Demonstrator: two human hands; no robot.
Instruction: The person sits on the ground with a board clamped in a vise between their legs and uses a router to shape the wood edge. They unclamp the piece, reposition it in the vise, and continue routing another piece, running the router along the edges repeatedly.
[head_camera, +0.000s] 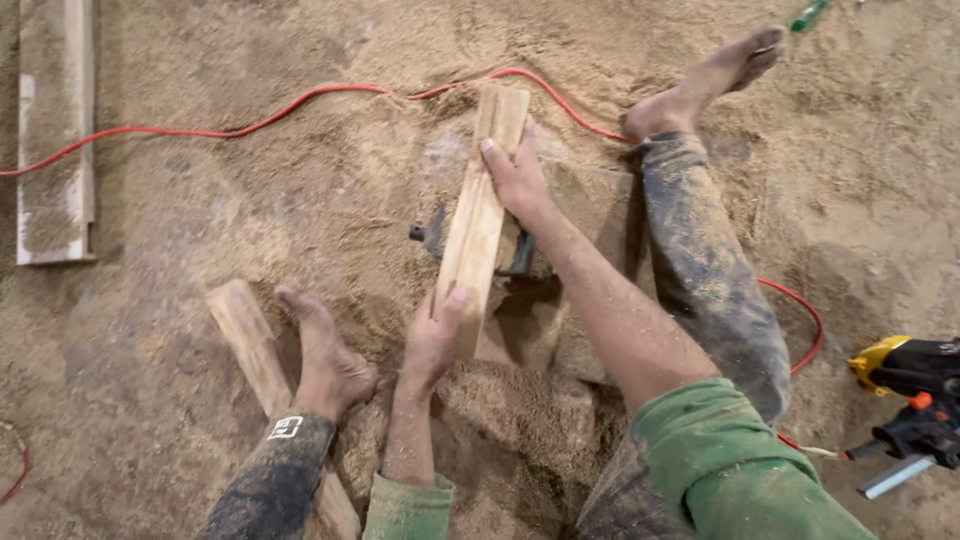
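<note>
A pale wooden board (478, 215) lies lengthways over a dark machine (520, 262) half buried in sawdust. My left hand (432, 342) grips the board's near end, thumb on top. My right hand (516, 178) presses on the far part of the board, fingers along its right edge. Both sleeves are green. My bare feet rest on the sawdust, the left foot (322, 352) beside the near end, the right foot (712, 78) stretched out far right.
Sawdust covers the floor. A red cable (250, 122) runs across the back and loops at right. Another wooden piece (250, 345) lies under my left leg. A long plank (55, 130) lies far left. A yellow-black power tool (915, 395) sits at the right edge.
</note>
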